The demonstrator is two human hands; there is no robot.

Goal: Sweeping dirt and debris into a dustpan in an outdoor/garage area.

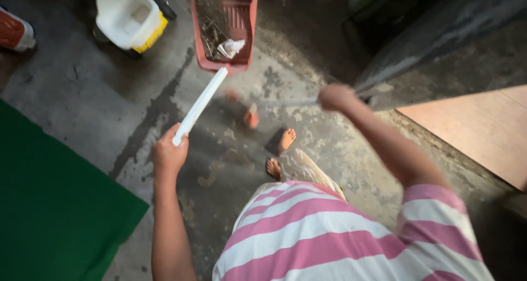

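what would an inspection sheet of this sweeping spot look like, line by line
surface: bare concrete floor, stained and dusty, with dark wet-looking streaks
job's things: red dustpan on the floor holding twigs and a crumpled white scrap; its white handle runs back to the left hand; a thin broom stick, blurred, with a reddish blurred head near the floor
clutter: white and yellow container at top left; orange and white object at the left edge
hands: left hand gripping the dustpan handle; right hand closed on the broom stick
cables: nothing seen
surroundings: green mat at left; tan board at right; dark wall behind; person's bare feet on the floor
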